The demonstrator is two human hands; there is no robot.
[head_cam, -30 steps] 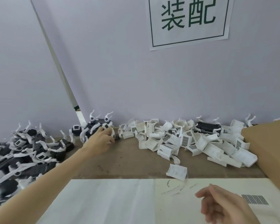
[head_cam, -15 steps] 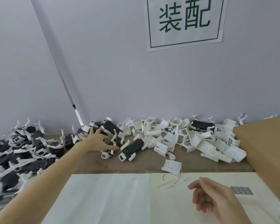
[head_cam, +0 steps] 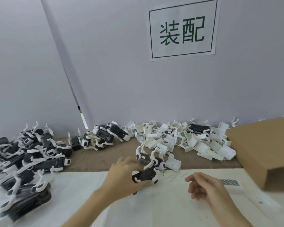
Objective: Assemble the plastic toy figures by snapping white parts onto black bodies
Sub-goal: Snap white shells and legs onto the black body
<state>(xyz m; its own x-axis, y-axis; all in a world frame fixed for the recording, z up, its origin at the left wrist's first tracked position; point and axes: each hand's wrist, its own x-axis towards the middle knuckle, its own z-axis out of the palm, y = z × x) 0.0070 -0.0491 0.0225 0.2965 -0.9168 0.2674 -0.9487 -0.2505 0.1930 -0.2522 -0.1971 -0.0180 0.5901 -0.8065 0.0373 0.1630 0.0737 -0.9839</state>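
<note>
Black plastic toy body (head_cam: 145, 175) with thin white legs sits gripped in your left hand (head_cam: 124, 176), at six o'clock on the bench (head_cam: 105, 158). Light, rigid, probably snappable: hold its trunk, not legs. Your right hand (head_cam: 203, 187) hangs loosely curled, empty, at four o'clock.

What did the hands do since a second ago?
The left hand left the far toy cluster, came back toward the person and now grips a black toy body over the white sheet. The right hand stayed low, holding nothing.
</note>
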